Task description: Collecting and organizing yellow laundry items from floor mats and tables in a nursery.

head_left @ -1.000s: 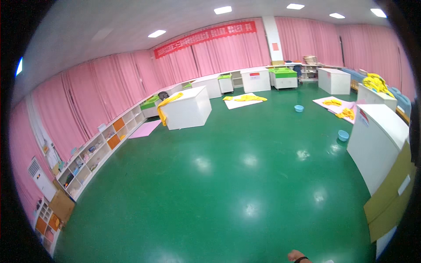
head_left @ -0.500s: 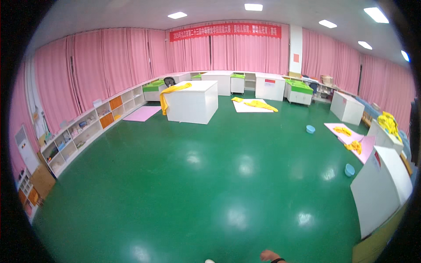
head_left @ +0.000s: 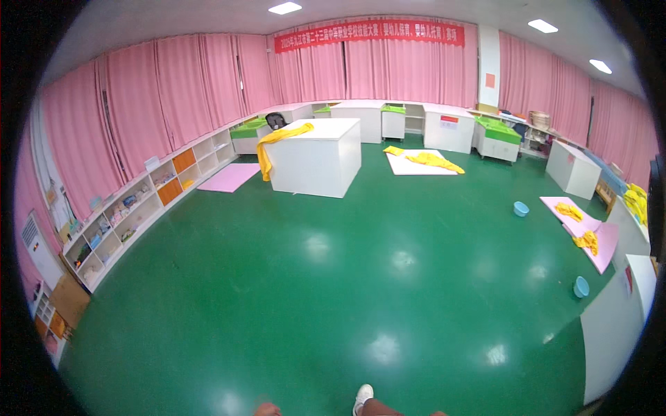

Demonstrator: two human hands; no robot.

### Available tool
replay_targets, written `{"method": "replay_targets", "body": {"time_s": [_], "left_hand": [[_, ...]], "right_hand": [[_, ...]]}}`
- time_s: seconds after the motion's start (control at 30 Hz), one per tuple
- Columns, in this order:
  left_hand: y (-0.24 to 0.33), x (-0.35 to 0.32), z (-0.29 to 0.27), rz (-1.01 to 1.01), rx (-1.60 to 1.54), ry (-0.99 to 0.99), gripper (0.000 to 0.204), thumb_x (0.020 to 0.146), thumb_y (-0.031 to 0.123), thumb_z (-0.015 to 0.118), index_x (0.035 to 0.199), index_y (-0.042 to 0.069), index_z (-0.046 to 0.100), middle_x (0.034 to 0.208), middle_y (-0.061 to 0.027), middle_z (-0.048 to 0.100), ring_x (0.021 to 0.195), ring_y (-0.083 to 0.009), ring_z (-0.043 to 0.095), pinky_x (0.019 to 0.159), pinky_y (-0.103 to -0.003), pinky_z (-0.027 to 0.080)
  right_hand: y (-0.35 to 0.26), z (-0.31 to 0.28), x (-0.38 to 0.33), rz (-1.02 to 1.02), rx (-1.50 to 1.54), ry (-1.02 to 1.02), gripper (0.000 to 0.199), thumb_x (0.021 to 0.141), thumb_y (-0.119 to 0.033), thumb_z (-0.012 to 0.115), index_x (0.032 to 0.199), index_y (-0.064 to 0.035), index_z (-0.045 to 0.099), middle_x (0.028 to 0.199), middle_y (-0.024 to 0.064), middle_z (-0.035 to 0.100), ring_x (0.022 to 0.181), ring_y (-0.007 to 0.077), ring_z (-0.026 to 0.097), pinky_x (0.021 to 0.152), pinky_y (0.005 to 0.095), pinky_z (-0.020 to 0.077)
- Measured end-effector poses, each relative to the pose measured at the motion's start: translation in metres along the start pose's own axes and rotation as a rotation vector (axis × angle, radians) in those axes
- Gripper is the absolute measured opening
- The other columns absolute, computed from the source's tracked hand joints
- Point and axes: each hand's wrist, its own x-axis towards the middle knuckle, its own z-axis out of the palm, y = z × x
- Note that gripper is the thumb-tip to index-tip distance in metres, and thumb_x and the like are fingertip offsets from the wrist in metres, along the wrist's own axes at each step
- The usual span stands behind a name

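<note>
Yellow cloth (head_left: pixel 270 140) drapes over white desk (head_left: pixel 312 165), left edge. Left hand (head_left: pixel 267 410) blurred, right hand (head_left: pixel 438 414) a sliver, both well this side of desk; fingers: can't tell. Snagging cloth's hanging end could drag it off.

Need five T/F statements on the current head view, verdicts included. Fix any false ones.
1. A yellow cloth drapes over a white cabinet. True.
2. Both blue basins stand on a mat. False: the nearer basin and the farther basin stand on the green floor.
3. The left hand touches the draped yellow cloth. False: the left hand is at the lower picture edge, well away from it.
4. A white shoe shows at the bottom. True.
5. The curtains are green. False: the curtains are pink.
</note>
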Motion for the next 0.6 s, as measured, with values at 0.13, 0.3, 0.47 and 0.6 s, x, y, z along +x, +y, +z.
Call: {"method": "replay_targets", "body": {"time_s": [0.13, 0.3, 0.47, 0.6], "left_hand": [[0.007, 0.015, -0.031, 0.518, -0.215, -0.284, 0.018, 0.082, 0.014, 0.055, 0.09, 0.001, 0.065, 0.085, -0.0115, 0.067, 0.083, -0.0205, 0.065, 0.069, -0.036, 0.055], [0.062, 0.078, -0.013, -0.362, -0.612, 0.328, 0.023, 0.091, 0.027, 0.051, 0.098, 0.006, 0.054, 0.074, -0.009, 0.054, 0.054, -0.0168, 0.049, 0.042, -0.03, 0.04], [0.052, 0.192, -0.028, -0.71, -1.169, 0.188, 0.024, 0.091, 0.027, 0.044, 0.078, 0.009, 0.051, 0.066, -0.0078, 0.047, 0.047, -0.0201, 0.036, 0.039, -0.037, 0.031], [0.1, 0.291, -0.081, 0.078, -0.02, -0.349, 0.025, 0.08, 0.016, 0.052, 0.056, 0.012, 0.043, 0.058, -0.0066, 0.042, 0.047, -0.0221, 0.034, 0.039, -0.037, 0.028]], "right_hand": [[-0.122, -0.056, 0.121, 0.103, -0.07, -0.067, 0.018, 0.073, -0.023, 0.062, 0.076, -0.005, 0.065, 0.067, 0.0105, 0.062, 0.061, 0.023, 0.06, 0.055, 0.0344, 0.0476], [-0.344, -0.057, 0.189, -0.257, -0.378, 0.046, 0.014, 0.073, -0.017, 0.058, 0.074, -0.004, 0.063, 0.066, 0.0095, 0.062, 0.055, 0.0183, 0.056, 0.052, 0.0331, 0.0458], [-0.527, -0.042, 0.254, -0.711, -0.812, 0.028, 0.018, 0.075, -0.017, 0.057, 0.084, -0.0041, 0.065, 0.073, 0.0084, 0.066, 0.062, 0.0172, 0.062, 0.054, 0.0313, 0.0491], [-0.608, -0.033, 0.303, -0.693, -0.681, -0.161, 0.02, 0.079, -0.019, 0.059, 0.089, -0.0025, 0.064, 0.078, 0.0075, 0.067, 0.067, 0.017, 0.065, 0.056, 0.0333, 0.0521]]}}
